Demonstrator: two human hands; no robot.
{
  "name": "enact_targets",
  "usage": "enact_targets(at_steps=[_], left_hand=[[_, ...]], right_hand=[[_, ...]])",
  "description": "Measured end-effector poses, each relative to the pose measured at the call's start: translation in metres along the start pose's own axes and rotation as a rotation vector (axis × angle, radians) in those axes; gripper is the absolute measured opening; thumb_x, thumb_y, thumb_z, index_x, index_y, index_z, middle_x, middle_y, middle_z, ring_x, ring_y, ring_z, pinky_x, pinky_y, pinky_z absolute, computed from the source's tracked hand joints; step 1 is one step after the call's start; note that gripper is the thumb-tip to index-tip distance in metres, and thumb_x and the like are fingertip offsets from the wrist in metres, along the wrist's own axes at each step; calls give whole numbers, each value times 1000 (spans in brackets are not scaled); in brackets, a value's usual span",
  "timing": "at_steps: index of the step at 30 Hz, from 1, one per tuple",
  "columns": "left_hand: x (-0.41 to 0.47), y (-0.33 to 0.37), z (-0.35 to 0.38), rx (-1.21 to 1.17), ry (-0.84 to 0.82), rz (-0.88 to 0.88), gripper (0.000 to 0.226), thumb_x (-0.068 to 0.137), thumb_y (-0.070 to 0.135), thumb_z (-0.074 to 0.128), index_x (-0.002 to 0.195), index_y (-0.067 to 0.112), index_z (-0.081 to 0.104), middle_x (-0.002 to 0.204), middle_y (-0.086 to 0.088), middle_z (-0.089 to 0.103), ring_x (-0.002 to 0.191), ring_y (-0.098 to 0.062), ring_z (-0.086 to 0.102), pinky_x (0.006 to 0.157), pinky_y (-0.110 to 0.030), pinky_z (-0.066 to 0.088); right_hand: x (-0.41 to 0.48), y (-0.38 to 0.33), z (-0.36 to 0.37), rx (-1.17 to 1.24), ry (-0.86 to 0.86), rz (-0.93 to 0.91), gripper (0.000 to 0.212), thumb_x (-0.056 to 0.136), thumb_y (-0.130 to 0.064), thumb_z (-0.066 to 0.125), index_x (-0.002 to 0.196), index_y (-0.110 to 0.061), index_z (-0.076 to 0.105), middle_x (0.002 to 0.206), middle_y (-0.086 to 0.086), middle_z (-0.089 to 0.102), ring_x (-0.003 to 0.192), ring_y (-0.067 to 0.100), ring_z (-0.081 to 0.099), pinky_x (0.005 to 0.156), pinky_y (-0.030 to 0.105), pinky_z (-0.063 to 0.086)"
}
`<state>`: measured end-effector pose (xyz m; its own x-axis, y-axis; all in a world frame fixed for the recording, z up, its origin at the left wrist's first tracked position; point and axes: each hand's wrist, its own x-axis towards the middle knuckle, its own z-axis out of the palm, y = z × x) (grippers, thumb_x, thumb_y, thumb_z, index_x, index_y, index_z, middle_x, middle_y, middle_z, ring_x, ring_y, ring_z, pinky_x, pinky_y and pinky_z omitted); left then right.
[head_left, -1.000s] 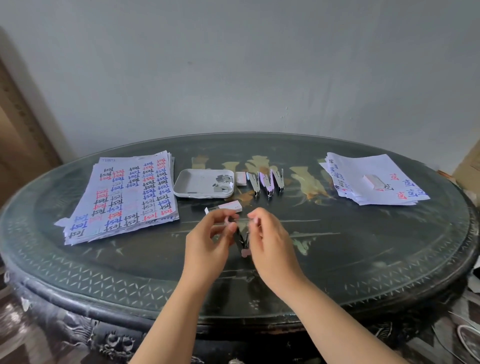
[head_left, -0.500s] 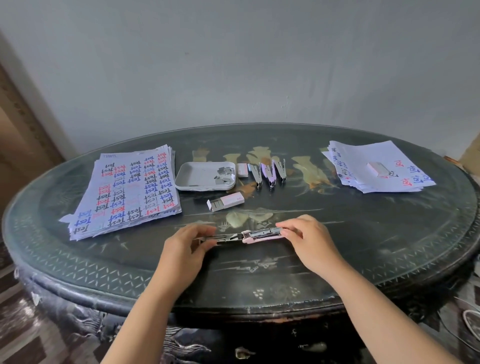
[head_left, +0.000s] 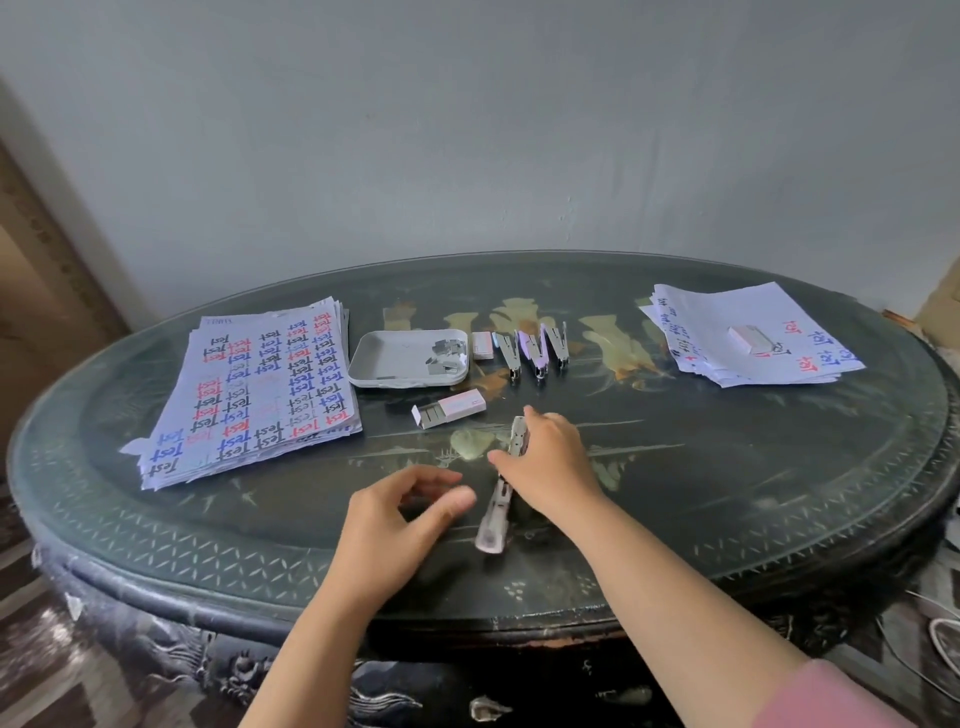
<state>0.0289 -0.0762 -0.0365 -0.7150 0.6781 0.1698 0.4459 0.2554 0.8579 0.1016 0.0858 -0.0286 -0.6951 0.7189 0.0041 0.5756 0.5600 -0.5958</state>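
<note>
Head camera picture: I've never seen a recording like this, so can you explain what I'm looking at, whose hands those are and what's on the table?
No machine is involved. A person wears a camera on the head, so this single view looks forward and down over their own two bare arms. They work at a dark oval table. The right hand grips a stapler that is folded open and lies flat on the table. The left hand sits just beside it, relaxed and holding nothing. Farther back lie an open box of staples, a white tray with loose staples, three more staplers in a row, a left stack of paper and a right stack of paper.
</note>
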Motion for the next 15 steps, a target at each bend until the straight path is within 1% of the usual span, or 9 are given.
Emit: enact_targets(at_steps=[1, 2, 4, 6, 7, 8, 11, 13, 15], left_hand=[[4, -4, -1, 63, 68, 19, 13, 76, 42, 73, 87, 34, 70, 81, 24, 71, 82, 10, 62, 74, -4, 39], [7, -8, -2, 129, 117, 36, 9, 82, 37, 71, 91, 35, 71, 86, 25, 71, 87, 9, 62, 79, -8, 41], [15, -19, -4, 221, 133, 48, 22, 84, 31, 70, 106, 33, 69, 101, 21, 70, 101, 0, 61, 90, -17, 42], [20, -29, -3, 293, 79, 70, 39, 83, 35, 70, 121, 35, 61, 115, 17, 66, 113, -5, 56, 100, -26, 39], [20, -32, -2, 344, 47, 89, 44, 82, 39, 69, 125, 37, 58, 119, 18, 64, 116, -6, 54, 103, -31, 38], [20, -34, 0, 390, 24, 109, 45, 82, 42, 68, 125, 40, 57, 120, 19, 63, 118, -7, 53, 103, -36, 37], [20, -35, 1, 414, 35, 152, 31, 80, 41, 69, 111, 43, 65, 111, 20, 64, 113, -11, 55, 100, -44, 39], [20, -35, 1, 398, 46, 158, 27, 79, 39, 72, 105, 43, 67, 106, 22, 62, 110, -10, 55, 99, -45, 40], [20, -36, 0, 391, 34, 170, 28, 77, 45, 71, 105, 44, 68, 103, 25, 57, 108, -8, 53, 99, -43, 38]], right_hand=[[2, -1, 0, 27, -22, -28, 75, 87, -28, 64, 149, -10, 27, 136, 8, 47, 129, 24, 41, 104, 34, 37], [3, -1, -1, 43, -30, -65, 76, 86, -22, 65, 150, -14, 26, 133, 6, 50, 126, 23, 44, 104, 35, 39], [4, 1, -4, 83, -44, -153, 75, 82, -15, 68, 148, -22, 34, 115, -1, 60, 108, 17, 56, 99, 34, 46], [2, 6, -8, 134, -114, -240, 71, 79, -13, 73, 141, -29, 42, 94, -10, 66, 89, 9, 61, 92, 32, 51], [1, 9, -10, 154, -157, -274, 68, 79, -13, 74, 138, -32, 46, 90, -14, 67, 85, 5, 62, 89, 28, 52], [0, 12, -11, 172, -189, -305, 64, 78, -13, 76, 133, -34, 50, 89, -15, 68, 85, 1, 62, 88, 24, 52], [-4, 21, -12, 218, -221, -378, 45, 78, -13, 76, 115, -34, 62, 90, -14, 68, 86, -3, 62, 83, 16, 48], [-5, 24, -11, 196, -230, -434, 37, 80, -14, 75, 109, -34, 65, 93, -13, 67, 89, -3, 61, 84, 17, 48], [-5, 27, -10, 128, -238, -520, 35, 84, -14, 71, 110, -38, 66, 98, -12, 65, 93, 1, 59, 88, 23, 49]])
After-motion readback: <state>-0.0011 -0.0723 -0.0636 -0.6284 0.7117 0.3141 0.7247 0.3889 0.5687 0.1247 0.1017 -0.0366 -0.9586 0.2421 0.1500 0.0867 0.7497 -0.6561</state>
